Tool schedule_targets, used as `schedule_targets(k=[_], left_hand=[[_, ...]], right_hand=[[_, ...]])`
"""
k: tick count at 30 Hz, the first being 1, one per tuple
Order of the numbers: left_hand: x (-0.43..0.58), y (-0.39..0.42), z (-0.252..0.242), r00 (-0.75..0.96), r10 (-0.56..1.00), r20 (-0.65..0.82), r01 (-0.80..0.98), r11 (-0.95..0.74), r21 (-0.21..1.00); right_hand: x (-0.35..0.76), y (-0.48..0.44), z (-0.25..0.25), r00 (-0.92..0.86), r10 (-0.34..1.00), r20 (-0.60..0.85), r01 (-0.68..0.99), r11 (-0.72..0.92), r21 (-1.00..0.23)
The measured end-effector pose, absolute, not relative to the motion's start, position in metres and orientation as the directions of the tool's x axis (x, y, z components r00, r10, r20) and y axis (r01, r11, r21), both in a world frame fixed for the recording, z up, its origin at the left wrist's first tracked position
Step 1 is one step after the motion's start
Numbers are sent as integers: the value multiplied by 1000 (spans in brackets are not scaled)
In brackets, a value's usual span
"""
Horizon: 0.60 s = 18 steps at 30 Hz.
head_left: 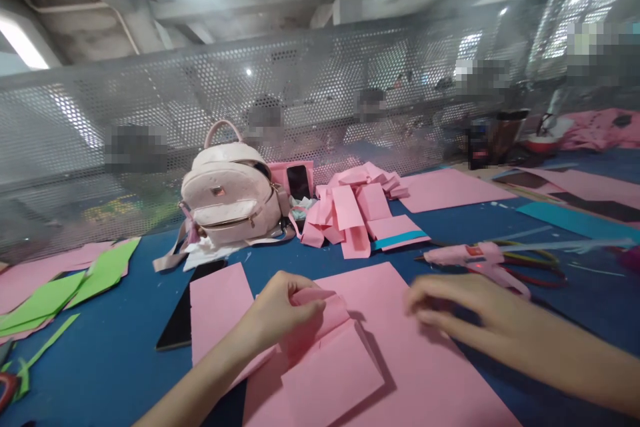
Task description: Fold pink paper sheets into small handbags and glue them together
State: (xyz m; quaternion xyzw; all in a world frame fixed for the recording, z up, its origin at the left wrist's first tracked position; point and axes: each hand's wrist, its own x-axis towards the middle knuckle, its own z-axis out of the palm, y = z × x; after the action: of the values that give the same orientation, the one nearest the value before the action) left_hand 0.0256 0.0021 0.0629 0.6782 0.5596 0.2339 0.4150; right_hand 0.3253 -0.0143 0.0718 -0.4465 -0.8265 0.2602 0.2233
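A folding or shaping step appears to be in hand: a creased, boxy piece of thin pink paper (333, 370) is pinched by the left hand (285, 307) between thumb and fingers, above a large flat sheet of pink paper (430, 360). Nothing is seen in the right hand (455, 307), which is blurred over the sheet's right edge — its fingers loosely curled, thumb apart. For the next move, a steady left pinch and a clean approach by the right hand to the creases would seem to be called for.

Counted around the work: one smaller pink paper sheet (220, 303), laid partly over one flat black device (175, 320); one pink plastic glue gun (465, 255), just beyond the right hand; one cream zipped backpack (230, 197); and one dark phone (299, 181), propped upright beside it. Two blue paper strips are seen, a narrow one (400, 239) on the heap of folded pink paper (349, 207) and a broad one (575, 219) at the right. The heap's pieces overlap — no sure count can be given.
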Motion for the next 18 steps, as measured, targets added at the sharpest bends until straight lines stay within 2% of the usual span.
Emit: schedule_targets(k=[2, 4, 5, 7, 9, 12, 18], left_hand=[[26, 1, 63, 279, 951, -131, 572, -56, 818], [26, 0, 63, 299, 949, -96, 581, -102, 808], [26, -1, 63, 307, 949, -76, 582, -124, 803], [25, -2, 66, 307, 951, -44, 584, -151, 797], [23, -2, 69, 299, 954, -31, 582, -156, 798], [22, -2, 73, 300, 954, -16, 573, -167, 802], [23, -2, 71, 275, 961, -5, 580, -162, 798]], right_hand=[[292, 3, 63, -570, 821, 23, 486, 359, -797], [269, 20, 49, -623, 780, -59, 281, 153, -947], [261, 27, 42, -644, 758, -105, 207, 41, -977], [250, 37, 29, -662, 734, -151, 111, -102, -988], [243, 42, 19, -656, 740, -146, 24, -172, -985], [236, 44, 8, -653, 745, -134, -39, -210, -977], [238, 45, -4, -653, 740, -159, -53, -254, -966]])
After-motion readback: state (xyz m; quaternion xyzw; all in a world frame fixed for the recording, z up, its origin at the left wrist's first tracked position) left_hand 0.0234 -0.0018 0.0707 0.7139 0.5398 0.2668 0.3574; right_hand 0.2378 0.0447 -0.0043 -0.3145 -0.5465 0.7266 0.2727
